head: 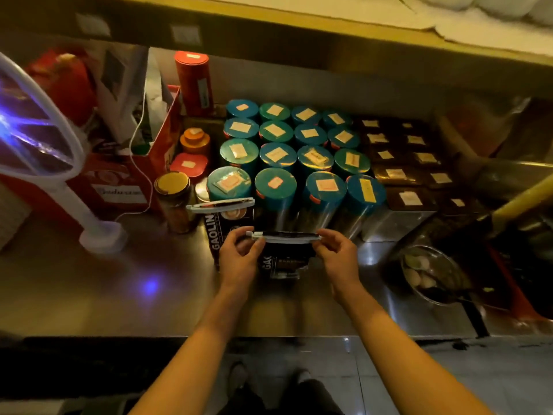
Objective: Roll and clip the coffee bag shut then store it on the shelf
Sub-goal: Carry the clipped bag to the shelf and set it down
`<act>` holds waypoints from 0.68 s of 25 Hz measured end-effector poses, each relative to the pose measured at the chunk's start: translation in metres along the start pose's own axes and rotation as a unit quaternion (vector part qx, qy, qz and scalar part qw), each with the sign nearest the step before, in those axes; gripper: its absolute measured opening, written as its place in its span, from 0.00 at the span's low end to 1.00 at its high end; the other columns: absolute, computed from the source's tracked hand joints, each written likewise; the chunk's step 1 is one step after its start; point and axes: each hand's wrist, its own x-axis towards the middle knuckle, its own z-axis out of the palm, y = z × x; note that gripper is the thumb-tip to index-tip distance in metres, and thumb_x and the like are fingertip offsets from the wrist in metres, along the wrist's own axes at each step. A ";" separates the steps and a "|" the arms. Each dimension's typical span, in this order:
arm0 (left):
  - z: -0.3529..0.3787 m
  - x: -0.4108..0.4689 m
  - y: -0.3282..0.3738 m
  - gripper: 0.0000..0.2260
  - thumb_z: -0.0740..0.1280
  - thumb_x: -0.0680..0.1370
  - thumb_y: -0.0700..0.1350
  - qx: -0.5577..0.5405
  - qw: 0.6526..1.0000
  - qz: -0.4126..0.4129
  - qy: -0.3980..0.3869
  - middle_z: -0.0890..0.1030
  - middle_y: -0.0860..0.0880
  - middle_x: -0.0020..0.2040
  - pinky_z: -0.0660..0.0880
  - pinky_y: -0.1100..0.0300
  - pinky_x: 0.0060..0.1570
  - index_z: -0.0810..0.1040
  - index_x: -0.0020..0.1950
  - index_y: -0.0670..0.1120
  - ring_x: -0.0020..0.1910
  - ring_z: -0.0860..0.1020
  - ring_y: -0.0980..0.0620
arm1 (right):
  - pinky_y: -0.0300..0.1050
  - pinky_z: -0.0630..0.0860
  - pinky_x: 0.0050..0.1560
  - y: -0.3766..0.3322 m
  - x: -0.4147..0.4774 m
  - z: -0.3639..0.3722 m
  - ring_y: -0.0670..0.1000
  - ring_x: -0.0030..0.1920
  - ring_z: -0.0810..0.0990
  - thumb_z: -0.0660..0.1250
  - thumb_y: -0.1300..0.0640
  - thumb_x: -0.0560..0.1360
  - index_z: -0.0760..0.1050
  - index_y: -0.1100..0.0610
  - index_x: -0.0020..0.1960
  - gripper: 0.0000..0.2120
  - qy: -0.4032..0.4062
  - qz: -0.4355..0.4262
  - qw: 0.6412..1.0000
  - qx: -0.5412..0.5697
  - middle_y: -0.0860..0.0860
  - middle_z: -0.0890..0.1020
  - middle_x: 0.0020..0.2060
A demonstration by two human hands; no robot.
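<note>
A black coffee bag [285, 262] stands on the steel shelf [134, 280], its rolled top under a white bar clip [284, 236]. My left hand [239, 254] pinches the clip's left end. My right hand [336, 254] pinches its right end. Just behind and to the left stands a second black coffee bag [223, 223], with its own white clip [220, 204] across the top. Whether the clip in my hands is latched is unclear.
Several teal-lidded canisters [276, 182] crowd the shelf right behind the bags, with dark tins [401, 175] to their right. A glass jar [175, 202], red boxes [119, 187] and a white racket-shaped zapper [39, 139] stand left. A steel bowl [431, 274] sits right. An upper shelf [269, 31] overhangs.
</note>
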 end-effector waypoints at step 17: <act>0.056 0.092 -0.023 0.06 0.73 0.75 0.42 0.203 0.967 0.031 0.151 0.81 0.58 0.41 0.77 0.72 0.42 0.77 0.47 0.50 0.42 0.79 0.65 | 0.44 0.77 0.53 0.021 0.129 0.025 0.52 0.50 0.80 0.69 0.64 0.75 0.77 0.62 0.55 0.09 0.019 0.060 0.997 -0.037 0.56 0.82 0.49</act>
